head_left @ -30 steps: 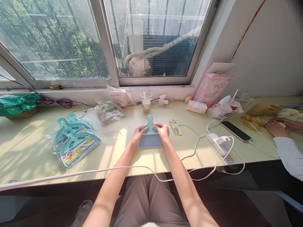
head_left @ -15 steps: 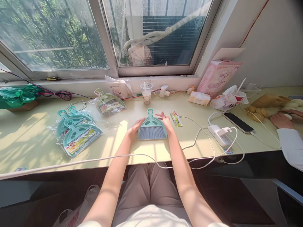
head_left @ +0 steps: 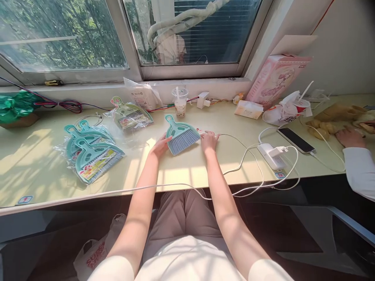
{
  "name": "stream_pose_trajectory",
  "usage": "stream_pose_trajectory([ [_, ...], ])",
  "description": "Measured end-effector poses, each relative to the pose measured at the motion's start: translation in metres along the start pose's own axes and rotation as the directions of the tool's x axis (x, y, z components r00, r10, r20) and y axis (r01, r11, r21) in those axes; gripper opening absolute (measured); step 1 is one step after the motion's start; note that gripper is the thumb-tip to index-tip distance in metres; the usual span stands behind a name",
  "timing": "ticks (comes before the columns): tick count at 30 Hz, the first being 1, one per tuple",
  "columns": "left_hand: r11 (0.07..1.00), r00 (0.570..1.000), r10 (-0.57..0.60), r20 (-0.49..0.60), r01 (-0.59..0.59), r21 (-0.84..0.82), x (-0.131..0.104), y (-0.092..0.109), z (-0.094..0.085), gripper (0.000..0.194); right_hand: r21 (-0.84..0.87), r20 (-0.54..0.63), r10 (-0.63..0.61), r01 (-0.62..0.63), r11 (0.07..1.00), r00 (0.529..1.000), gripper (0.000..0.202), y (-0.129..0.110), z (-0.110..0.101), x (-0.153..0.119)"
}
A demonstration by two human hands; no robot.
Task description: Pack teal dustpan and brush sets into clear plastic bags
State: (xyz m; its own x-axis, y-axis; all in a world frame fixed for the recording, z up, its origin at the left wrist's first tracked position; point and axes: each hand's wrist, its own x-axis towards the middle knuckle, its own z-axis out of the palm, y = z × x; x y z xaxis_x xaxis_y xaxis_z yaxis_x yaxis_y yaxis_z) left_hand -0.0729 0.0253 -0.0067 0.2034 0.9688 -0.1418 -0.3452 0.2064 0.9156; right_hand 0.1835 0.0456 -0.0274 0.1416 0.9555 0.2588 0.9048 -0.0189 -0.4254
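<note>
A teal mini dustpan and brush set [head_left: 182,137] with grey bristles is tilted on the table, its handle pointing up and left. My left hand [head_left: 161,145] grips its left edge, thumb on top. Close to the set's right corner, my right hand [head_left: 209,141] has its fingers curled over a printed label card [head_left: 199,130]; most of the card is hidden beneath the hand. To the left lie several bagged teal dustpan sets [head_left: 95,156] with labels, and behind them a bagged green dustpan set [head_left: 131,116].
A drink cup [head_left: 180,103] stands by the window. On the right are a power strip [head_left: 271,156] with white cables, a phone [head_left: 295,140], a tissue pack [head_left: 248,109] and a pink box [head_left: 278,80]. Another person's hand [head_left: 350,137] rests at far right. A cable [head_left: 117,192] crosses the table's front edge.
The dustpan set has turned, its handle now leaning left. My right hand has let go of it and moved onto the label card. My left hand still holds the set.
</note>
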Motion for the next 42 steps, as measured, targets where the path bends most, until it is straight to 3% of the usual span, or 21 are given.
stream_pose_trajectory([
  [6, 0.999, 0.997, -0.029, -0.073, 0.027, -0.034, 0.002, 0.001, -0.01, 0.061, -0.079, 0.052, -0.039, 0.043, 0.996, 0.998, 0.028, -0.003, 0.0, 0.003],
  [11, 0.999, 0.992, -0.017, -0.123, 0.011, -0.05, 0.007, -0.002, -0.013, 0.054, 0.065, 0.039, -0.05, 0.047, 0.997, 0.998, 0.016, -0.005, -0.003, -0.001],
  [14, 0.997, 0.992, -0.006, -0.124, -0.003, -0.076, 0.007, -0.004, -0.014, 0.058, 0.102, -0.039, 0.139, -0.135, 0.986, 0.989, 0.012, -0.001, -0.007, -0.001],
  [17, 0.996, 0.992, 0.014, -0.123, -0.025, -0.087, 0.003, -0.003, -0.014, 0.061, 0.15, -0.064, 0.346, -0.334, 0.931, 0.936, 0.034, 0.008, -0.013, 0.001],
  [22, 0.997, 0.995, 0.025, -0.1, -0.032, -0.071, -0.001, -0.002, -0.014, 0.059, 0.297, 0.006, 0.369, -0.354, 0.887, 0.929, 0.019, 0.024, -0.018, 0.004],
  [25, 0.997, 0.991, 0.041, -0.126, -0.049, -0.056, 0.002, -0.005, -0.018, 0.062, 0.427, -0.146, 0.388, -0.296, 0.855, 0.91, 0.022, 0.024, -0.02, 0.003],
  [30, 0.996, 0.981, 0.046, -0.186, -0.058, -0.063, 0.007, -0.013, -0.025, 0.061, 0.493, -0.432, 0.359, -0.117, 0.862, 0.828, 0.043, 0.001, -0.032, -0.006],
  [33, 0.996, 0.982, 0.047, -0.185, -0.061, -0.071, 0.006, -0.015, -0.024, 0.065, 0.454, -0.479, 0.31, -0.071, 0.888, 0.821, 0.04, -0.012, -0.039, -0.012],
  [36, 0.994, 0.981, 0.048, -0.186, -0.065, -0.084, 0.002, -0.012, -0.021, 0.058, 0.481, -0.464, 0.368, -0.12, 0.868, 0.806, 0.033, -0.018, -0.041, -0.012],
  [37, 0.993, 0.981, 0.046, -0.188, -0.065, -0.094, 0.001, -0.01, -0.02, 0.053, 0.532, -0.437, 0.391, -0.118, 0.839, 0.81, 0.031, -0.019, -0.041, -0.01],
  [39, 0.99, 0.981, 0.048, -0.186, -0.071, -0.118, 0.0, -0.007, -0.017, 0.047, 0.686, -0.319, 0.38, -0.065, 0.725, 0.868, 0.028, -0.02, -0.037, -0.006],
  [42, 0.987, 0.976, 0.068, -0.208, -0.096, -0.129, 0.0, -0.002, -0.012, 0.048, 0.898, -0.069, 0.147, -0.002, 0.441, 0.987, 0.031, -0.027, -0.027, 0.0],
])
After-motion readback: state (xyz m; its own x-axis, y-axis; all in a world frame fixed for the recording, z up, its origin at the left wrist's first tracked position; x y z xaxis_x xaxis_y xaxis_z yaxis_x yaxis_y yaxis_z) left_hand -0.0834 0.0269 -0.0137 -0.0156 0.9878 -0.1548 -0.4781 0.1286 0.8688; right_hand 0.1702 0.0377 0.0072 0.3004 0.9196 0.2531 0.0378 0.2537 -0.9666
